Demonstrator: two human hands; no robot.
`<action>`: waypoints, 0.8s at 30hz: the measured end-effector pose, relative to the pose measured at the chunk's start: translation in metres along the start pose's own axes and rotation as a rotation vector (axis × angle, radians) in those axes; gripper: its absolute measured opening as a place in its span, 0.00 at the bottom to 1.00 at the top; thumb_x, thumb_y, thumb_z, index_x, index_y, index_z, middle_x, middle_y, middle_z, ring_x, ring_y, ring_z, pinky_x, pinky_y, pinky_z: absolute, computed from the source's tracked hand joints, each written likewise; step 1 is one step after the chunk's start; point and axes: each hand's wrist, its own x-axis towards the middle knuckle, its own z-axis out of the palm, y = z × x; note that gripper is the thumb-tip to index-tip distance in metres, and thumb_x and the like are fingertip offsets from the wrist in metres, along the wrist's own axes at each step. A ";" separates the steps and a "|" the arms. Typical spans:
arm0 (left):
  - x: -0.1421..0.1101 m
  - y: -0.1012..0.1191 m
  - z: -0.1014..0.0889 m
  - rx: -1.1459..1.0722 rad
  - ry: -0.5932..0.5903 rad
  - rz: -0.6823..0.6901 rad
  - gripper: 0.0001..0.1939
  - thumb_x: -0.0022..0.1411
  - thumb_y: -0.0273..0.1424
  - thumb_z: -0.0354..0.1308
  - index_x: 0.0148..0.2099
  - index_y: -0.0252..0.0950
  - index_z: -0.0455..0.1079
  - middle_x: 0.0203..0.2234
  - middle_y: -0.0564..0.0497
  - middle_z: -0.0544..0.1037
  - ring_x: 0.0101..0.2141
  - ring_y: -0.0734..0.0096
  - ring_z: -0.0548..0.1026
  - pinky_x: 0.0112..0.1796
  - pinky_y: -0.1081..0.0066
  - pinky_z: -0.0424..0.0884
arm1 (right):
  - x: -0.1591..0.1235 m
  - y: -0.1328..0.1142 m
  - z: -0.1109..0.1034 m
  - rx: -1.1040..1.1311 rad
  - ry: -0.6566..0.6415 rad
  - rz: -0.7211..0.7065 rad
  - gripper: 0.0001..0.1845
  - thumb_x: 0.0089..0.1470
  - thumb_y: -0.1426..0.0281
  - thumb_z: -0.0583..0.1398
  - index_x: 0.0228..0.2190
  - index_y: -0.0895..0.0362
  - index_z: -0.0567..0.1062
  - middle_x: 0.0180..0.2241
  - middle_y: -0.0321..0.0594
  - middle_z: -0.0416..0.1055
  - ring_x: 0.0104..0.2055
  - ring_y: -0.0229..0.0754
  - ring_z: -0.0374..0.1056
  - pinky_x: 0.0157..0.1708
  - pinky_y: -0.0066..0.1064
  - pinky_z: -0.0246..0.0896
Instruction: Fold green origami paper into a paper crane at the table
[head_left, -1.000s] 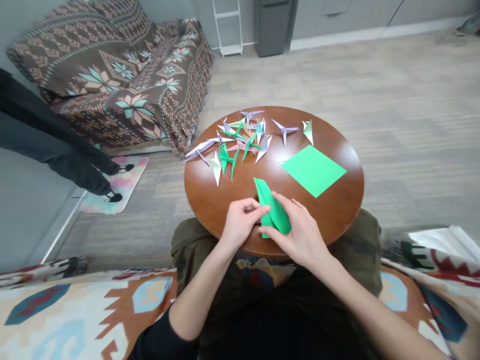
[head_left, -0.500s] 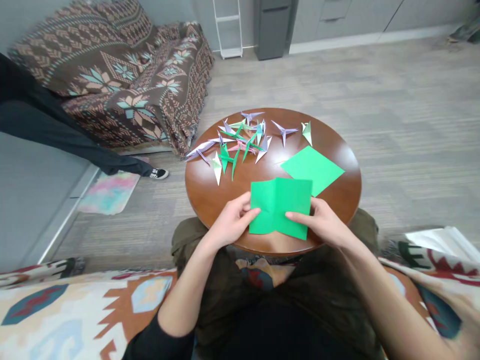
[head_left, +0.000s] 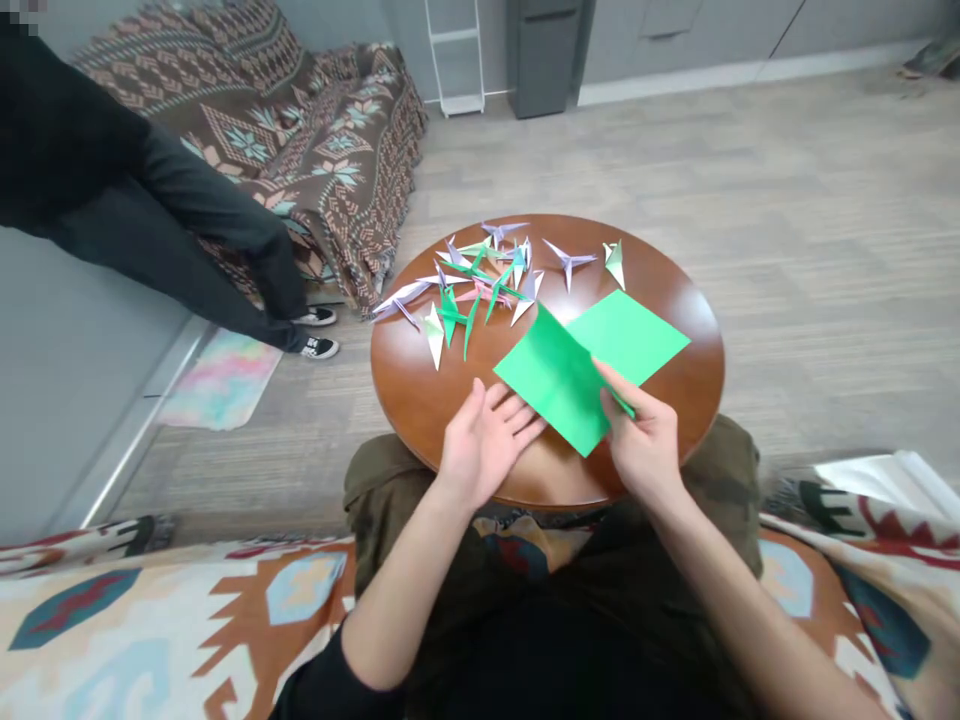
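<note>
A creased sheet of green paper is tilted above the near part of the round table. My right hand pinches it at its right corner, thumb and fingers on either side. Palm up, with fingers spread, my left hand is at the sheet's lower left edge and grips nothing; whether its fingertips touch the paper I cannot tell. Partly covered by the held sheet, a second green sheet lies flat on the table behind it.
Folded paper cranes, several of them purple, green and pink, cluster on the far left of the brown round table. A person in dark trousers stands at the left, beside a sofa with a patterned cover.
My left hand has let go of the green paper and turned palm up. The sheet has rotated and tilted in my right hand. The person at the left has come further into view.
</note>
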 end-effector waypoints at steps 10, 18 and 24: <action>0.015 -0.013 0.004 0.190 0.255 0.173 0.27 0.51 0.44 0.79 0.47 0.34 0.78 0.36 0.45 0.88 0.40 0.54 0.87 0.43 0.59 0.84 | -0.021 -0.002 -0.004 -0.269 -0.340 -0.323 0.34 0.65 0.70 0.61 0.70 0.49 0.68 0.75 0.47 0.58 0.75 0.57 0.60 0.71 0.53 0.61; 0.003 -0.007 0.004 0.440 -0.106 0.074 0.20 0.59 0.43 0.73 0.47 0.34 0.82 0.41 0.44 0.88 0.43 0.53 0.86 0.46 0.60 0.82 | -0.006 -0.010 -0.011 0.438 -0.374 0.355 0.34 0.59 0.42 0.65 0.53 0.55 0.81 0.50 0.51 0.85 0.50 0.59 0.83 0.51 0.50 0.79; 0.003 -0.008 0.005 0.627 0.006 0.110 0.18 0.61 0.44 0.70 0.43 0.34 0.82 0.31 0.47 0.86 0.32 0.60 0.84 0.36 0.67 0.79 | -0.005 -0.010 -0.004 0.194 -0.288 0.386 0.19 0.53 0.53 0.73 0.33 0.56 0.85 0.34 0.42 0.86 0.34 0.49 0.81 0.39 0.39 0.77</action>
